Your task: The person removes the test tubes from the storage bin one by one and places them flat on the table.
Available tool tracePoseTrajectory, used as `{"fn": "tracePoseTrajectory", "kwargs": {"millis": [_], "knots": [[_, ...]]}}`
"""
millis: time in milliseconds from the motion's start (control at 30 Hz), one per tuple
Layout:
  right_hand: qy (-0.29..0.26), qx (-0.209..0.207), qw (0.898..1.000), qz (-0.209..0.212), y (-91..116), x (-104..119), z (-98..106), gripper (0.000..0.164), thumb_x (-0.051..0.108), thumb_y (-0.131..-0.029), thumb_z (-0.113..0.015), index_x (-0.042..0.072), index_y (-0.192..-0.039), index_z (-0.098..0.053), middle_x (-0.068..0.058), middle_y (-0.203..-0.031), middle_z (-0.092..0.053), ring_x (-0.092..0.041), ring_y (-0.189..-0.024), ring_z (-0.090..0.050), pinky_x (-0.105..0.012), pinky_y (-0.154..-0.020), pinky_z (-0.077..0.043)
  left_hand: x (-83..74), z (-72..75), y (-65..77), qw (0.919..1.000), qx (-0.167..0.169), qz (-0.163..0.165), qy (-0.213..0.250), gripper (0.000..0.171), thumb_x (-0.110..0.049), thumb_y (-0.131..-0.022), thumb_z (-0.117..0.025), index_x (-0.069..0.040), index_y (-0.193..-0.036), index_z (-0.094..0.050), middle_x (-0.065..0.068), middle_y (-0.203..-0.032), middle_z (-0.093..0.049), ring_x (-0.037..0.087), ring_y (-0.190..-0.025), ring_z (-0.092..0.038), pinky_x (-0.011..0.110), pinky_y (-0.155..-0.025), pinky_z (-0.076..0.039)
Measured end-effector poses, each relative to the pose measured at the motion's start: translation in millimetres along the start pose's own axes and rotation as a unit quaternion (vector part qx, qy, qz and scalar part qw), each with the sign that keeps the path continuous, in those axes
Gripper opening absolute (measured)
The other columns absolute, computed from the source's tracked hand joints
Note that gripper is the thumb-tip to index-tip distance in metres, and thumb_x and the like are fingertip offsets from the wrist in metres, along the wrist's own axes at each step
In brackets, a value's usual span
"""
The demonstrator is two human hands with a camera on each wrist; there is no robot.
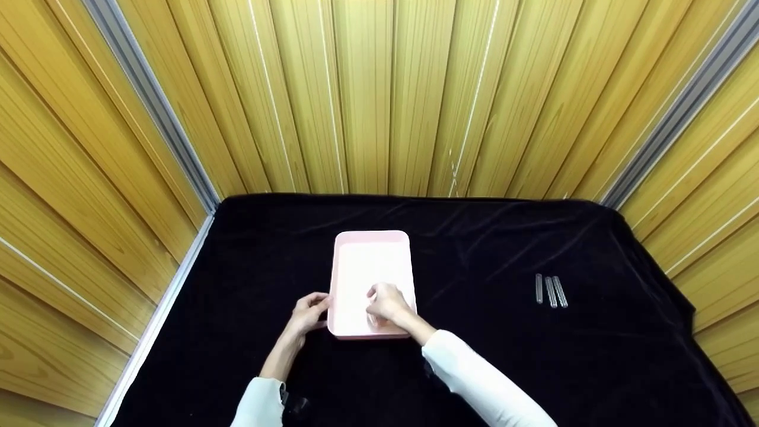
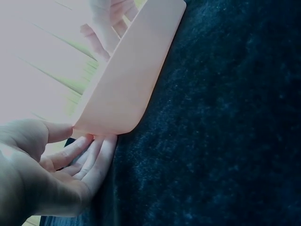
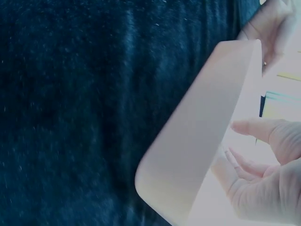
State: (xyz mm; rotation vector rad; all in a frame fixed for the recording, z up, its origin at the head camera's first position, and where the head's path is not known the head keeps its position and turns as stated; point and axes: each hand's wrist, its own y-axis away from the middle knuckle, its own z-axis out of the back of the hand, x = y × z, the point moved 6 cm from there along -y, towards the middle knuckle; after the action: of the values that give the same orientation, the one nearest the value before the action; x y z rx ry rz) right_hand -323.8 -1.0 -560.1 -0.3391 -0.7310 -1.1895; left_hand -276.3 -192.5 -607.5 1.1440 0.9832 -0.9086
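A shallow pink tray (image 1: 370,236) with a pale inside lies on the dark cloth. At its near left corner is my left hand (image 1: 309,311). In the left wrist view the thumb is at the rim and the fingers (image 2: 101,160) are at the lower edge, holding the tray from outside. My right hand (image 1: 388,303) reaches into the near part of the tray, its fingers bent downward. In the right wrist view the thumb (image 3: 256,127) and fingers stand apart above the tray's inside. Glare and the tray wall hide whether anything is between them.
Three clear glass-like tubes (image 1: 551,291) lie side by side on the cloth, well right of the tray. Black velvety cloth (image 1: 474,367) covers the table. Yellow wood-grain walls (image 1: 362,107) stand behind and at both sides, with metal strips at the corners.
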Motion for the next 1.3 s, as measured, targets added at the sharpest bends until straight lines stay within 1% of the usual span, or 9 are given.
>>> {"fn": "tracePoseTrajectory", "kwargs": {"millis": [100,233,333,500,633,767,933,1167,1300], "knots": [[-0.039,0.006,0.999,-0.020,-3,1,13,0.031,-0.003,-0.079,-0.072,-0.004,-0.110,-0.069,-0.009,-0.076,-0.072,-0.012,-0.055,-0.062,-0.024,-0.053,-0.058,-2.7,1.0,-3.5,0.9998,-0.002,0.015,0.011,0.030,-0.014,-0.101,-0.064,0.008,-0.121,-0.065,0.012,-0.106,-0.069,0.018,-0.097,-0.064,0.031,-0.071,-0.063],[-0.080,0.005,0.996,-0.038,-4,4,37,0.033,-0.004,-0.082,-0.071,-0.005,-0.115,-0.067,-0.010,-0.076,-0.071,-0.022,-0.059,-0.071,-0.029,-0.055,-0.063,-7.0,3.0,-5.6,0.9994,0.002,0.032,0.014,0.028,-0.012,-0.100,-0.063,0.007,-0.121,-0.065,0.012,-0.107,-0.069,0.018,-0.095,-0.065,0.031,-0.068,-0.063],[-0.098,-0.023,0.994,-0.034,-5,4,62,0.035,-0.005,-0.081,-0.070,-0.007,-0.116,-0.066,-0.013,-0.078,-0.073,-0.030,-0.065,-0.074,-0.032,-0.057,-0.064,-10.1,5.9,-5.6,0.9995,0.004,0.031,0.009,0.028,-0.010,-0.100,-0.062,0.007,-0.122,-0.063,0.014,-0.108,-0.069,0.020,-0.096,-0.064,0.033,-0.068,-0.063],[-0.088,-0.097,0.991,-0.020,-7,-3,110,0.035,-0.005,-0.080,-0.066,-0.008,-0.115,-0.068,-0.015,-0.079,-0.074,-0.028,-0.062,-0.074,-0.028,-0.052,-0.062,-8.5,11.3,-4.3,0.9993,0.002,0.036,0.010,0.029,-0.010,-0.099,-0.062,0.006,-0.124,-0.063,0.014,-0.109,-0.069,0.020,-0.095,-0.065,0.034,-0.068,-0.063],[-0.099,-0.123,0.987,-0.030,-5,-18,147,0.035,-0.006,-0.081,-0.066,-0.008,-0.116,-0.068,-0.022,-0.087,-0.075,-0.026,-0.065,-0.075,-0.026,-0.053,-0.062,-5.0,14.2,-2.6,0.9991,0.003,0.039,0.013,0.030,-0.009,-0.099,-0.062,0.006,-0.125,-0.062,0.013,-0.108,-0.069,0.019,-0.093,-0.065,0.033,-0.069,-0.063],[-0.096,-0.137,0.984,-0.056,-3,-48,180,0.036,-0.005,-0.081,-0.067,-0.009,-0.117,-0.068,-0.027,-0.096,-0.075,-0.029,-0.071,-0.076,-0.032,-0.058,-0.064,-3.5,15.6,-1.3,0.9992,0.002,0.036,0.017,0.030,-0.009,-0.100,-0.061,0.007,-0.126,-0.062,0.012,-0.106,-0.067,0.018,-0.094,-0.063,0.034,-0.069,-0.063],[-0.112,-0.142,0.977,-0.112,3,-102,207,0.038,-0.006,-0.080,-0.069,-0.011,-0.118,-0.066,-0.023,-0.092,-0.074,-0.020,-0.062,-0.073,-0.034,-0.059,-0.064,-2.3,13.8,-0.3,0.9993,0.004,0.037,0.011,0.030,-0.011,-0.101,-0.061,0.006,-0.126,-0.061,0.010,-0.105,-0.066,0.017,-0.094,-0.062,0.032,-0.068,-0.063],[-0.134,-0.145,0.965,-0.175,23,-172,225,0.041,-0.008,-0.078,-0.069,-0.013,-0.118,-0.062,-0.011,-0.075,-0.069,-0.010,-0.052,-0.068,-0.029,-0.054,-0.063,0.3,8.3,0.6,0.9992,0.008,0.039,0.000,0.030,-0.012,-0.101,-0.061,0.005,-0.126,-0.062,0.010,-0.105,-0.065,0.018,-0.095,-0.062,0.031,-0.068,-0.061],[-0.097,-0.159,0.964,-0.190,37,-201,230,0.038,-0.006,-0.078,-0.067,-0.012,-0.115,-0.063,-0.008,-0.070,-0.067,-0.008,-0.047,-0.065,-0.028,-0.050,-0.061,-1.8,3.0,-0.1,0.9994,0.013,0.033,-0.001,0.030,-0.012,-0.101,-0.061,0.005,-0.125,-0.062,0.011,-0.105,-0.066,0.019,-0.095,-0.063,0.033,-0.069,-0.062]]}}
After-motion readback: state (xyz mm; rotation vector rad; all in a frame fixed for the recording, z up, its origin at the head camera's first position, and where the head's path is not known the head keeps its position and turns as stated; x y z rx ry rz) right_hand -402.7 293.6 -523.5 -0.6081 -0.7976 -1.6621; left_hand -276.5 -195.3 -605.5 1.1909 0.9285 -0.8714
